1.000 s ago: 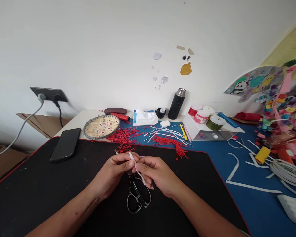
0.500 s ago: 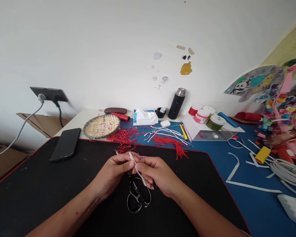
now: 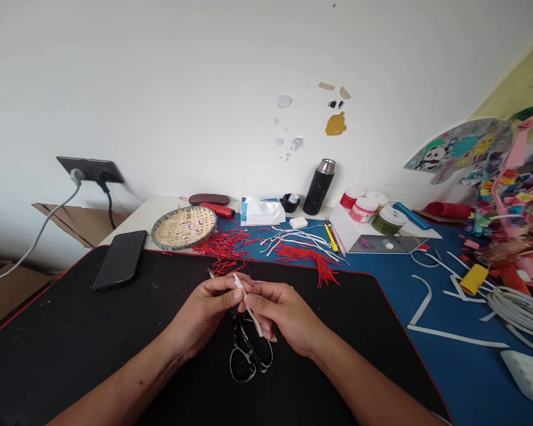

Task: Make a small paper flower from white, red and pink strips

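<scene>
My left hand (image 3: 199, 309) and my right hand (image 3: 282, 310) meet above a black desk mat (image 3: 71, 349). Between them, a narrow white strip (image 3: 249, 306) hangs at a slant, pinched by the left fingers at its upper end and held by the right thumb and fingers lower down. Under the hands lies a pair of black-handled scissors (image 3: 249, 355), its blades hidden and its loops toward me. A thin pointed metal tip (image 3: 211, 274) shows past my left fingers, but I cannot tell what it belongs to.
Red strip bundles (image 3: 308, 263) and white strips (image 3: 297, 238) lie on a blue mat (image 3: 453, 367) beyond the black mat. A woven basket (image 3: 184, 228) and a black phone (image 3: 119, 260) sit at the left. Colourful paper crafts (image 3: 515, 201) pile up at the right.
My hands and the white strip have barely moved. The whole view has shifted slightly to the right.
</scene>
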### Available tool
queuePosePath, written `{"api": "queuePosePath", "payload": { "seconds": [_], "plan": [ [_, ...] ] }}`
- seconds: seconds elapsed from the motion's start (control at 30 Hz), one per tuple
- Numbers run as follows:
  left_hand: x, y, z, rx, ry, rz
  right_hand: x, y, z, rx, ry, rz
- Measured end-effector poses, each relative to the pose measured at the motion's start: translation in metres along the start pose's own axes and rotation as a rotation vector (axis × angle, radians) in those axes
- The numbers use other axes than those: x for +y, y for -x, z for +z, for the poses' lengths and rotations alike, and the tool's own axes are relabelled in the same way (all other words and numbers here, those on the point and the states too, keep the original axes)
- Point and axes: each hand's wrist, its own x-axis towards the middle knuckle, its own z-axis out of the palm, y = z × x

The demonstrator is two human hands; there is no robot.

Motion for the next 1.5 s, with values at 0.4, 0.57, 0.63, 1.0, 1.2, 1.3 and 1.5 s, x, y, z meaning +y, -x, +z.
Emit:
{"api": "queuePosePath", "payload": {
  "seconds": [0.4,0.57,0.63,1.0,1.2,1.3,1.5],
  "plan": [
    [-0.0002,0.0021,-0.0007,-0.012,-0.014,0.012,0.0001,-0.0003,-0.0015,-0.036,-0.027,-0.015],
    [-0.0010,0.0028,-0.0001,-0.050,-0.018,0.011,0.0018,-0.0013,-0.0018,-0.030,-0.036,-0.001],
    [-0.0008,0.0027,0.0007,-0.057,-0.018,0.017,0.0026,-0.0016,-0.0018,-0.023,-0.038,0.001],
    [0.0003,0.0022,-0.0027,-0.058,0.069,0.001,-0.0005,0.0007,-0.0026,-0.075,-0.100,0.041],
    [-0.0001,0.0014,-0.0028,-0.030,0.119,-0.013,-0.0009,0.0003,-0.0019,-0.078,-0.147,0.055],
    [-0.0004,0.0012,-0.0035,-0.003,0.127,-0.030,-0.0018,0.0005,-0.0018,-0.083,-0.158,0.060],
    [-0.0001,0.0026,-0.0012,0.051,0.156,-0.016,-0.0026,0.0014,-0.0011,-0.100,-0.173,0.066]
  ]
}}
